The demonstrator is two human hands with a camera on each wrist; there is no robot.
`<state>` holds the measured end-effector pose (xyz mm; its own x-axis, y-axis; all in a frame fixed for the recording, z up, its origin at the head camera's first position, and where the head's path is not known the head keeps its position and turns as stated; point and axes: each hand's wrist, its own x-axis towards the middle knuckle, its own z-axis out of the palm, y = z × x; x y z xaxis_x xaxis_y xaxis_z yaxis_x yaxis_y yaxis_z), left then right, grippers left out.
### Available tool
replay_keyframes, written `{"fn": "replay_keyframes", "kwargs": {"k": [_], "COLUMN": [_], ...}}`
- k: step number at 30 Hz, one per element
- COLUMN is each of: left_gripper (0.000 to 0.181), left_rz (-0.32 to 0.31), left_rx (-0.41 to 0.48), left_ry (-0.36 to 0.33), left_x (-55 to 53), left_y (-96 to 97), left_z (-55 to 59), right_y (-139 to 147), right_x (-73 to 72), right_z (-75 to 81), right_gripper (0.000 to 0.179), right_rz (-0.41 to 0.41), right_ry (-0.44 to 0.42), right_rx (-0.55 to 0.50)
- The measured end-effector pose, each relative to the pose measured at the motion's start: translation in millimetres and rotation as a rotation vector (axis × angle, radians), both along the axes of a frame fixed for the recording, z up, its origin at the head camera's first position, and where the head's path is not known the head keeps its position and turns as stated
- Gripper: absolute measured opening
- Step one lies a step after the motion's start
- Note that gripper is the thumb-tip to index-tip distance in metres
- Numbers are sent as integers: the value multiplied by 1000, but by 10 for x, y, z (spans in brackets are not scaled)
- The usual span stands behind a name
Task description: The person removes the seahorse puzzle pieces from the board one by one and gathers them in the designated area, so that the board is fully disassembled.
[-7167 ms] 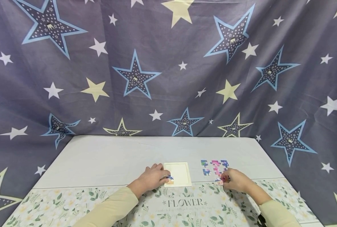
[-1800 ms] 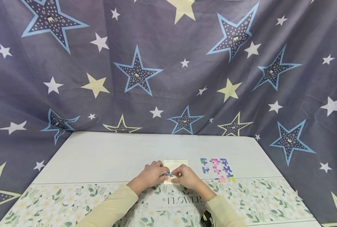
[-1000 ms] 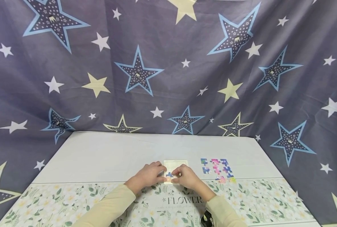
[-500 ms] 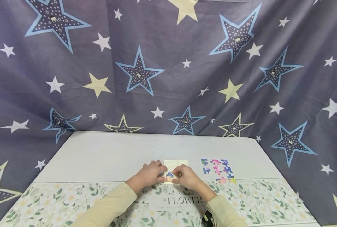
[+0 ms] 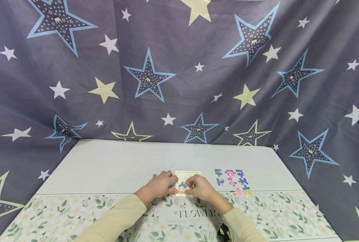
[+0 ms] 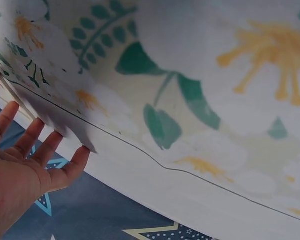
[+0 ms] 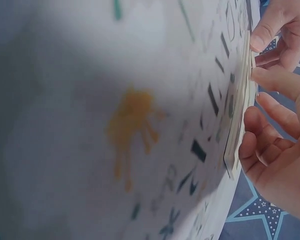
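Observation:
A shallow cream puzzle tray point(image 5: 194, 172) lies in the middle of the table. Inside its near left corner sits a puzzle piece point(image 5: 182, 187), blue above and peach below. My right hand point(image 5: 202, 189) has thumb and index fingertips at that piece's right side, pinching it; the other fingers curve loosely beside the tray in the right wrist view. My left hand point(image 5: 159, 185) rests at the tray's left edge, thumb near the lower corner and index finger higher up. In the left wrist view, the left fingers point(image 6: 50, 145) are spread and relaxed against the table.
Right of the tray, several loose puzzle pieces point(image 5: 231, 181) lie in rough rows, pink, blue and yellow. A floral cloth point(image 5: 155, 222) lettered "FLOWER" covers the near part of the white table point(image 5: 122, 164). Behind hangs a star-patterned curtain point(image 5: 179, 50).
My right hand came from the loose pieces to the tray. The left hand drew its fingers off the piece to the tray's edge. Lately the piece has shifted slightly right.

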<state>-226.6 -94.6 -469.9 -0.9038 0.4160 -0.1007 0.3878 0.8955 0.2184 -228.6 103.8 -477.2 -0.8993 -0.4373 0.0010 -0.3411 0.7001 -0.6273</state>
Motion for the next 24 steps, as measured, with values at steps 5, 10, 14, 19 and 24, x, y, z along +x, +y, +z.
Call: {"fn": "replay_keyframes", "kwargs": {"k": [5, 10, 14, 19, 24], "left_gripper": [50, 51, 50, 52, 52], "left_rz": [-3, -3, -3, 0, -1], "left_rx": [2, -2, -4, -6, -6], "left_ry": [3, 3, 3, -4, 2], "left_x": [-1, -3, -3, 4, 8], "left_y": [3, 4, 7, 11, 8], "left_z": [-1, -11, -14, -10, -4], "right_y": [30, 54, 82, 137, 193], "right_x": [1, -2, -1, 15, 20], "right_z": [26, 31, 21, 27, 33], "right_gripper": [28, 28, 28, 29, 28], "right_rz": [-14, -24, -32, -35, -22], "right_ry": [-15, -20, -17, -26, -11], "right_rx": [0, 10, 22, 16, 5]}}
